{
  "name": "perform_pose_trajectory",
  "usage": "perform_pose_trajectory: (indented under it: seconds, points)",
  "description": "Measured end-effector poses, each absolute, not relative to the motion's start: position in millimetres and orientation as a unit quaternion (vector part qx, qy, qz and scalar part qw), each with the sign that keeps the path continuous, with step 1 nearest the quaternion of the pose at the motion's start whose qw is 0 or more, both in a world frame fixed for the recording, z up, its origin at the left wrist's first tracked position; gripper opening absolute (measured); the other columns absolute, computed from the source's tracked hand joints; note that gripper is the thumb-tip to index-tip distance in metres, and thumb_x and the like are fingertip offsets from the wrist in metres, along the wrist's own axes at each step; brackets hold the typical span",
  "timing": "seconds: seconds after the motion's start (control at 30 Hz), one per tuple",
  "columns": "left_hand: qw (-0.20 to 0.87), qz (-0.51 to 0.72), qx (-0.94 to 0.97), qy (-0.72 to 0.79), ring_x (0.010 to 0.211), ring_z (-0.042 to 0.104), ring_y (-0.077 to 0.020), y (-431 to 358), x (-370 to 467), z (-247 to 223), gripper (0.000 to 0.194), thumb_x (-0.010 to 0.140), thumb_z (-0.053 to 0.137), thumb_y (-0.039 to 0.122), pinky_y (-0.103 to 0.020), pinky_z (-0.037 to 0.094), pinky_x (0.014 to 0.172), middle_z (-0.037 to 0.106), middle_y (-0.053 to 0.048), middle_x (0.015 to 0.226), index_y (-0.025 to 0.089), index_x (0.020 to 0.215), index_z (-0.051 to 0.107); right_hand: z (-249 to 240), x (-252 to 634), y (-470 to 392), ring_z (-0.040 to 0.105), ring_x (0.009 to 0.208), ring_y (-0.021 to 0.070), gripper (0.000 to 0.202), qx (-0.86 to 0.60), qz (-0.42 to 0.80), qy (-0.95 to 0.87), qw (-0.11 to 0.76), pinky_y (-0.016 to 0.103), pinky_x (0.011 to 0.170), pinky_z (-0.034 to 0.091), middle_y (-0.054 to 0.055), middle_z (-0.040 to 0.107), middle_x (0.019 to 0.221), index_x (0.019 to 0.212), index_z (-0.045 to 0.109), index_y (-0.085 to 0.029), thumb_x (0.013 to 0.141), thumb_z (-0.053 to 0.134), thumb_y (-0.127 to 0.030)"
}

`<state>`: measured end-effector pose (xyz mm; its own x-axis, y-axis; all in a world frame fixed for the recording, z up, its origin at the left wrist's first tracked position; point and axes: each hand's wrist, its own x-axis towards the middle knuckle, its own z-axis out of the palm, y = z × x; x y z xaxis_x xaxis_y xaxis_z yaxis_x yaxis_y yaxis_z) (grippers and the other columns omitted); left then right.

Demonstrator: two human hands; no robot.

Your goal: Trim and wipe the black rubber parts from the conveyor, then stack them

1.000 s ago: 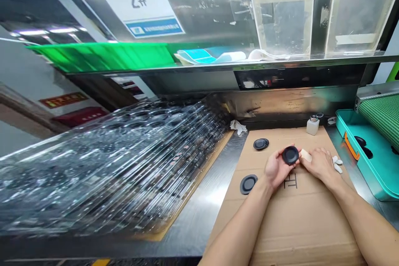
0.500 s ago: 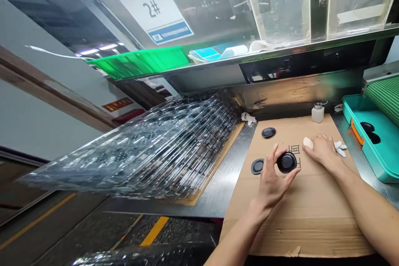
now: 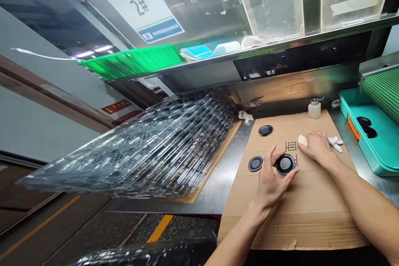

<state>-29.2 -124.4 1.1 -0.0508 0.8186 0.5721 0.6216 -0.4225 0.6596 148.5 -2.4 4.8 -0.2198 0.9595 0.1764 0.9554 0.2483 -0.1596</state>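
My left hand (image 3: 272,178) grips a round black part (image 3: 286,164) by its edge, between the thumb and fingers, above the cardboard sheet (image 3: 280,203). A flat black disc (image 3: 255,163) lies just left of that hand. Farther back on the cardboard are black discs (image 3: 265,130) that overlap. My right hand (image 3: 317,146) rests on the cardboard with its fingers closed on a small cream-coloured pad (image 3: 302,140). White cloth pieces (image 3: 336,144) lie right beside this hand.
Stacked clear plastic trays (image 3: 149,149) fill the left side. At the back stands a small bottle (image 3: 314,109). A teal bin (image 3: 377,149) with black parts sits on the right, near a green belt (image 3: 383,91). A metal shelf (image 3: 212,63) spans above.
The black part in my left hand has tilted, and its face looks different. My right hand still holds the pad. The whole view has shifted slightly.
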Motion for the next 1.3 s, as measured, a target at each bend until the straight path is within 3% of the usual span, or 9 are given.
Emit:
perform_pose_trajectory:
  seconds: [0.13,0.2,0.27,0.37,0.5,0.77,0.97,1.17,1.3]
  points:
    - [0.162,0.44,0.69,0.551,0.082,0.069,-0.0173,-121,-30,-8,0.037,0.094,0.058,0.037,-0.03,0.054,0.076,0.073,-0.005,0.097,0.021,0.127,0.056,8,149,-3,0.058,0.107,0.0315,0.046,-0.608,0.017,-0.786,0.114,0.04,0.09,0.032,0.017,0.069,0.107,0.105,0.072,-0.014,0.092,0.05,-0.053]
    - [0.15,0.379,0.718,0.564,0.081,0.067,-0.0179,-117,-31,-15,0.024,0.1,0.045,0.031,-0.031,0.053,0.076,0.072,-0.005,0.09,0.021,0.107,0.066,9,150,-3,0.058,0.107,0.0314,0.045,-0.606,0.018,-0.788,0.108,0.04,0.09,0.033,0.017,0.069,0.107,0.104,0.072,-0.015,0.092,0.051,-0.053]
    - [0.104,0.327,0.741,0.578,0.093,0.065,-0.0213,-114,-33,-20,0.026,0.1,0.044,0.029,-0.035,0.051,0.084,0.069,-0.008,0.095,0.021,0.098,0.068,9,151,-2,0.059,0.106,0.0313,0.044,-0.607,0.017,-0.787,0.106,0.04,0.089,0.033,0.016,0.069,0.107,0.102,0.072,-0.015,0.092,0.051,-0.053]
    - [0.082,0.293,0.73,0.612,0.106,0.061,-0.0239,-119,-31,-21,0.031,0.101,0.039,0.032,-0.04,0.05,0.093,0.066,-0.01,0.108,0.022,0.113,0.065,8,151,-2,0.059,0.106,0.0313,0.044,-0.605,0.015,-0.789,0.106,0.04,0.089,0.034,0.016,0.07,0.106,0.102,0.072,-0.016,0.093,0.05,-0.053]
    - [0.085,0.245,0.727,0.636,0.115,0.057,-0.0309,-138,-20,-16,0.048,0.09,0.059,0.052,-0.048,0.05,0.096,0.062,-0.012,0.122,0.022,0.128,0.058,9,151,-3,0.059,0.105,0.0309,0.045,-0.603,0.009,-0.791,0.103,0.04,0.089,0.034,0.016,0.069,0.107,0.104,0.072,-0.015,0.093,0.049,-0.053]
    - [0.096,0.304,0.755,0.573,0.118,0.058,-0.0268,-65,-85,12,0.062,0.076,0.068,0.025,-0.044,0.044,0.105,0.063,-0.01,0.128,0.022,0.136,0.051,9,149,-4,0.057,0.109,0.0317,0.047,-0.607,0.026,-0.786,0.11,0.04,0.091,0.034,0.017,0.068,0.109,0.107,0.072,-0.014,0.093,0.051,-0.053]
    - [0.128,0.205,0.752,0.614,0.119,0.059,-0.0262,52,-152,33,0.086,0.067,0.065,0.015,-0.04,0.041,0.108,0.06,-0.015,0.134,0.013,0.148,0.037,8,148,-6,0.058,0.11,0.031,0.044,-0.607,0.047,-0.784,0.121,0.04,0.092,0.034,0.017,0.068,0.111,0.107,0.072,-0.014,0.093,0.052,-0.051]
    - [0.176,0.124,0.77,0.601,0.119,0.061,-0.0299,95,-153,26,0.081,0.055,0.066,0.013,-0.036,0.044,0.104,0.063,-0.016,0.132,0.011,0.135,0.056,7,146,-6,0.057,0.11,0.0302,0.041,-0.605,0.059,-0.783,0.131,0.039,0.093,0.033,0.016,0.068,0.111,0.11,0.071,-0.015,0.092,0.055,-0.048]
    - [0.191,0.118,0.775,0.59,0.118,0.062,-0.0289,103,-158,23,0.078,0.06,0.068,0.022,-0.036,0.044,0.104,0.064,-0.014,0.133,0.012,0.136,0.056,3,145,-5,0.058,0.107,0.0309,0.044,-0.606,0.047,-0.782,0.135,0.039,0.091,0.034,0.016,0.068,0.109,0.107,0.072,-0.014,0.092,0.054,-0.051]
